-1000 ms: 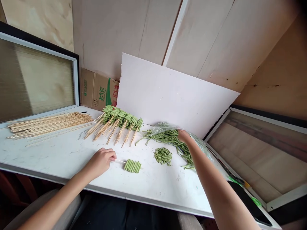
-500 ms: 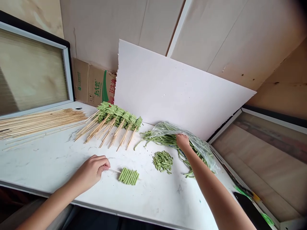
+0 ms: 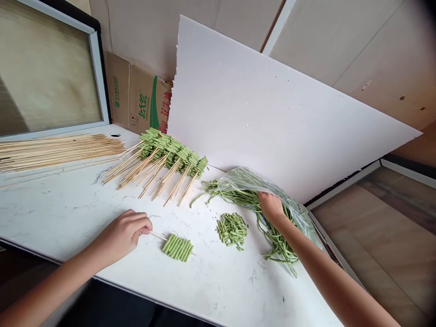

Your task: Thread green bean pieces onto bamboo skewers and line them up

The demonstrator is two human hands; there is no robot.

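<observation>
My left hand [image 3: 127, 234] is closed on the bare end of a skewer [image 3: 158, 236]. Cut pieces of long bean [image 3: 177, 248] are threaded side by side on it, just above the white tabletop. Over to the right, my right hand [image 3: 270, 205] reaches into a heap of whole long beans [image 3: 243, 198] partly covered by a clear plastic bag [image 3: 289, 200]. Its fingers curl down into the beans, the tips hidden. Between the hands lies a small pile of cut bean pieces [image 3: 232, 229].
Finished bean skewers [image 3: 173, 152] are stacked at the back, sticks pointing toward me. Many bare skewers [image 3: 68, 150] lie at the left. A cardboard box [image 3: 136, 95] and a white board [image 3: 265, 109] stand behind, with a framed glass panel [image 3: 47, 68] at the left.
The view has tilted down and shifted. My right hand stays at the long beans, where some strands at the near side have shifted toward me. My left hand still holds the skewer.
</observation>
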